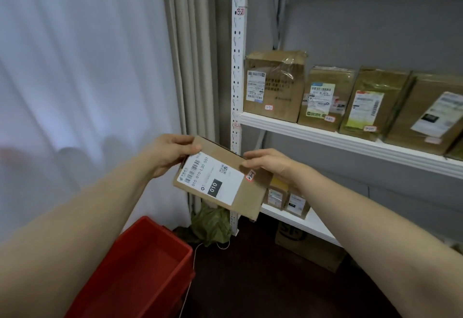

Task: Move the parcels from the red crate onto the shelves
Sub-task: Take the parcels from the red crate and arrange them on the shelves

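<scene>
I hold a flat brown cardboard parcel (pixel 253 190) with a white shipping label in mid-air, in front of the white shelf unit's left post (pixel 236 67). My left hand (pixel 167 155) grips its upper left corner, thumb on top. My right hand (pixel 270 163) pinches its upper right edge, next to a small handwritten sticker. The red crate (pixel 140 270) stands on the floor below, at the lower left; the part of its inside that I can see holds nothing.
Several labelled cardboard parcels (pixel 274 86) stand in a row on the middle shelf (pixel 350 140). Two small parcels (pixel 288 200) sit on the lower shelf behind my right wrist. A box (pixel 310 250) and a green bag (pixel 213 225) lie on the dark floor. White curtains hang at left.
</scene>
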Demonstrator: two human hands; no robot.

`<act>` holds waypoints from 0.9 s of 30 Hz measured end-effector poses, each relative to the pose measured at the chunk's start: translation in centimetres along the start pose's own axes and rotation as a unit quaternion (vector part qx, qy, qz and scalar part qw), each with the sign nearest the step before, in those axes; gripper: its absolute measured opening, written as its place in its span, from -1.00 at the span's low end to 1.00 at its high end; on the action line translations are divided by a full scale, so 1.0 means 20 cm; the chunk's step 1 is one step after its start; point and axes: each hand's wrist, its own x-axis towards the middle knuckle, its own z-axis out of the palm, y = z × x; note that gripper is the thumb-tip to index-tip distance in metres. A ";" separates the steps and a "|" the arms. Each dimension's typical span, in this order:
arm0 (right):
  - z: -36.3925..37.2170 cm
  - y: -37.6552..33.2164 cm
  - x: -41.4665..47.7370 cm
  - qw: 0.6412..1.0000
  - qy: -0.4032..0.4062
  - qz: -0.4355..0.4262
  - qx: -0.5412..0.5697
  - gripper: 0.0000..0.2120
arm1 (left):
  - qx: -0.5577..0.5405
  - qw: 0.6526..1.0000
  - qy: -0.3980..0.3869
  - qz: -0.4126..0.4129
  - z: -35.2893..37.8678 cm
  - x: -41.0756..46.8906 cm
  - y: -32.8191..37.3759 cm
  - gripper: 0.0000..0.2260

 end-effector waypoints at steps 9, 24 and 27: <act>-0.16 0.02 -0.15 0.997 0.036 0.044 0.048 -0.53 | 0.052 0.997 -0.057 0.019 0.27 0.06 0.15 -0.67; -0.18 0.63 -0.32 0.994 0.067 0.064 0.062 -0.48 | 0.323 0.934 -0.149 -0.035 0.68 0.10 -0.06 -0.46; -0.19 0.79 -0.36 0.989 0.035 0.103 0.103 -0.47 | 0.310 0.934 -0.168 -0.048 0.82 0.10 -0.13 -0.53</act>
